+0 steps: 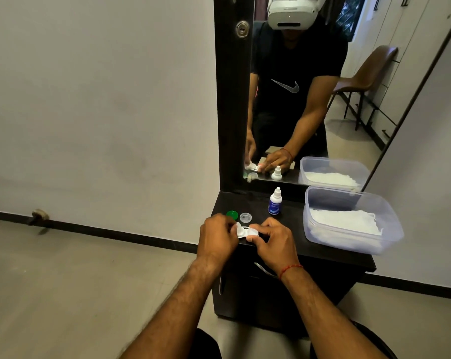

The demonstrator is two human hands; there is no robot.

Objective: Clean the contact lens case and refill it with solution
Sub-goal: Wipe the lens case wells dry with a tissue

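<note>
Both hands hold the lens case (247, 232) just in front of the solution bottle (274, 202) — left hand (217, 235) fingers wiping it with tissue, right hand (276, 242) fingers pinching its end. Cleaning, I'd judge — refilling needs that bottle.

dim indoor light | soft shadows | sharp focus | wide-angle edge bending

Person, seen directly and in the mirror. Both forearms bare to beyond the elbow; left hand (217, 237) without rings or bands. Right hand (276, 246) with a thin red thread bracelet (289, 269) at the wrist. The reflection shows a black short-sleeved T-shirt (294, 73) with a grey swoosh mark (286, 85) on the chest, and a white headset (291, 11).
</note>
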